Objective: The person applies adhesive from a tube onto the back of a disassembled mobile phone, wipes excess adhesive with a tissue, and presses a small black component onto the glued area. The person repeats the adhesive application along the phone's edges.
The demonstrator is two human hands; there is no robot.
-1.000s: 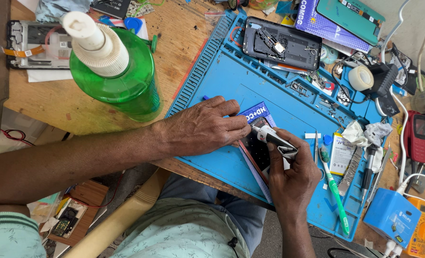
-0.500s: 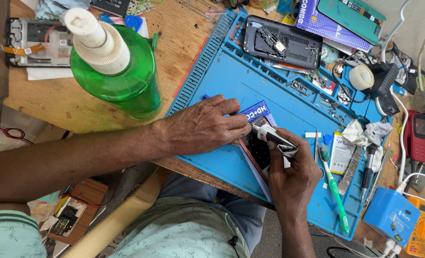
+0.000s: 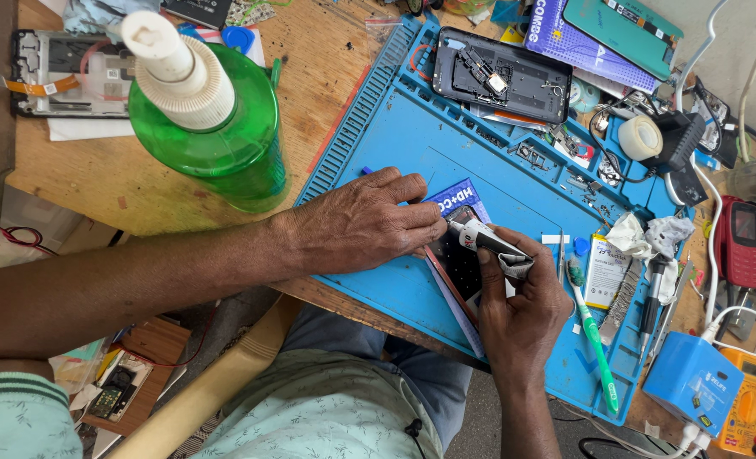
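Note:
My left hand lies flat on the blue work mat, fingers pressing down a dark phone that rests on a purple-blue packet. My right hand grips a small crumpled white glue tube, its nozzle pointing at the phone's upper edge beside my left fingertips. The phone lies near the mat's front edge, partly hidden under both hands.
A green spray bottle stands on the wooden table to the left. An opened phone back lies at the mat's far side. A green toothbrush, a battery, a tape roll, a red phone and a blue box crowd the right.

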